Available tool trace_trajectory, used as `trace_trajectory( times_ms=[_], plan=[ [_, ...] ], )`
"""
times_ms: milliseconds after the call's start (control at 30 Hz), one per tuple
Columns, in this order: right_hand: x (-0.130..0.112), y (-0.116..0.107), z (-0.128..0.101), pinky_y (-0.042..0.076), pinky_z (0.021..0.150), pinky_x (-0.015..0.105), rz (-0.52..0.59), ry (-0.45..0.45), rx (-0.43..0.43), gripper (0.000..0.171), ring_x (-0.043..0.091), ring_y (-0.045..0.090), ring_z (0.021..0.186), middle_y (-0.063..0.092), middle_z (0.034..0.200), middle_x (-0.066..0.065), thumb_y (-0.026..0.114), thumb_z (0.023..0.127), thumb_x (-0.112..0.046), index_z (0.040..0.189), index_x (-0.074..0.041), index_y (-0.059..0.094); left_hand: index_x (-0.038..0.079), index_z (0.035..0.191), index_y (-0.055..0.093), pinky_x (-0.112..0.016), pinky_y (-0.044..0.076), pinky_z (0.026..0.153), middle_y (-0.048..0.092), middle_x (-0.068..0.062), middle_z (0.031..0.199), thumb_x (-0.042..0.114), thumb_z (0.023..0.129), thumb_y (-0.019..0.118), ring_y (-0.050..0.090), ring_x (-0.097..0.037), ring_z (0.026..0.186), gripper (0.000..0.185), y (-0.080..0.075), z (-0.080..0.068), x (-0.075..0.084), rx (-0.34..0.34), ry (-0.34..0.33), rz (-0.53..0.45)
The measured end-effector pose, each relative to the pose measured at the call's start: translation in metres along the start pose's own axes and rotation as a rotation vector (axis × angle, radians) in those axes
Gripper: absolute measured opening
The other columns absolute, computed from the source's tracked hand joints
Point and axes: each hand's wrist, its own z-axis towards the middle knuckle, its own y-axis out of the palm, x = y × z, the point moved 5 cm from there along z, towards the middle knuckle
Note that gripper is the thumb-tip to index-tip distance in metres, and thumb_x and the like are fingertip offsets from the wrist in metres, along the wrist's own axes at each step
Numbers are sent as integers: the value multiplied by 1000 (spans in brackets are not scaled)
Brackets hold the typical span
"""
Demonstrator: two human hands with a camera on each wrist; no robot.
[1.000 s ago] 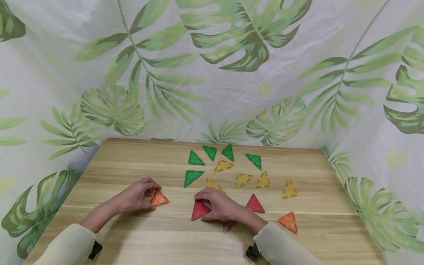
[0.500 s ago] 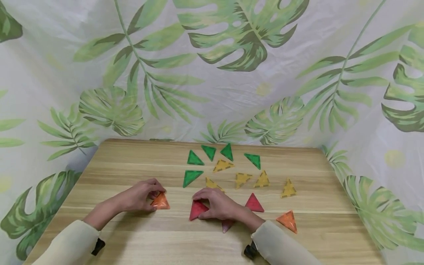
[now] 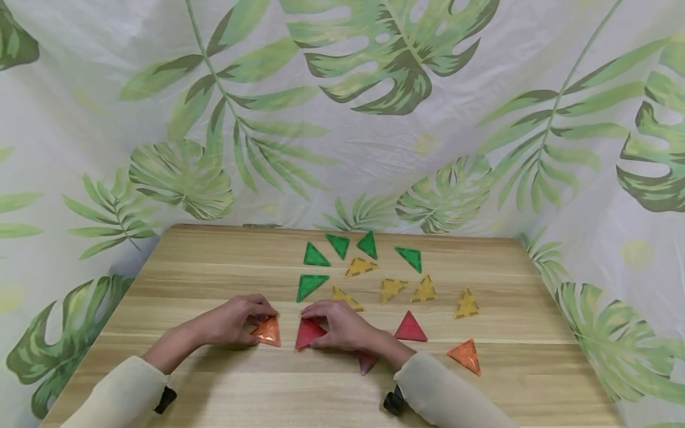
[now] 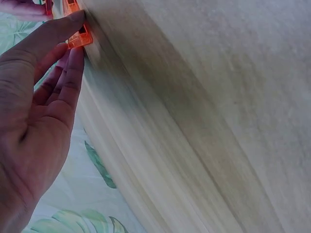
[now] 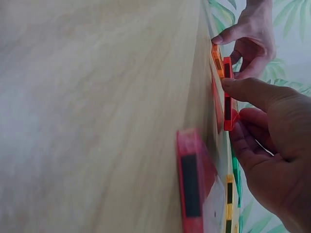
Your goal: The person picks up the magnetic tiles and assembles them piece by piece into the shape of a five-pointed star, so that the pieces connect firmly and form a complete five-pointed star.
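Your left hand (image 3: 235, 321) pinches a translucent orange plastic triangle tile (image 3: 266, 331) at the near middle of the pale wooden worktop (image 3: 214, 261), fingers curled over its top corner, while your right hand (image 3: 342, 326) grips a translucent red plastic triangle tile (image 3: 307, 334) just beside it; the two tiles lie flat on the wood, close together with a narrow gap between them in the head view. The right wrist view shows their edges nearly meeting, though whether they touch is hard to tell. A second red triangle tile (image 3: 367, 362) peeks out from under your right wrist, and a third red triangle tile (image 3: 409, 328) lies just to the right of that hand. Another orange triangle tile (image 3: 465, 355) sits further right, near the front. Behind your hands, five yellow triangle tiles (image 3: 393, 289) are scattered across the middle of the worktop, and five green triangle tiles (image 3: 340, 245) lie beyond them toward the leaf-printed white cloth backdrop (image 3: 374, 119)
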Motion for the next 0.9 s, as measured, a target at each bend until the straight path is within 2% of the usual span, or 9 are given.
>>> trace_trajectory(
  times_ms=[233, 400, 667, 900],
  plan=[
    [-3, 5, 7, 48, 109, 23, 15, 13, -5, 52, 10, 62, 130, 70, 137, 0, 89, 86, -20, 134, -8, 73, 3, 130, 73, -34, 61, 89, 67, -4, 121, 4, 78, 90, 69, -15, 106, 55, 3, 3, 2, -2, 31, 57],
    [-5, 5, 9, 48, 109, 22, 24, 11, -8, 52, 10, 62, 130, 71, 136, 1, 89, 86, -20, 134, -7, 73, 5, 130, 74, -35, 61, 90, 69, -3, 121, 3, 79, 90, 70, -17, 108, 53, 4, 5, 3, -3, 39, 59],
    [-10, 10, 16, 46, 108, 19, -26, -8, -10, 51, 10, 62, 128, 71, 135, 1, 90, 85, -21, 132, -7, 74, 6, 126, 76, -36, 61, 90, 71, -1, 118, 2, 78, 89, 69, -17, 108, 50, 7, 9, 7, 16, 73, 78],
    [-11, 12, 15, 48, 103, 17, -48, 6, 7, 51, 9, 62, 123, 70, 131, 0, 91, 84, -24, 130, -9, 76, 7, 126, 76, -36, 61, 91, 70, -1, 118, 3, 80, 89, 69, -18, 109, 48, 9, 13, 7, 9, 56, 72]
  ],
)
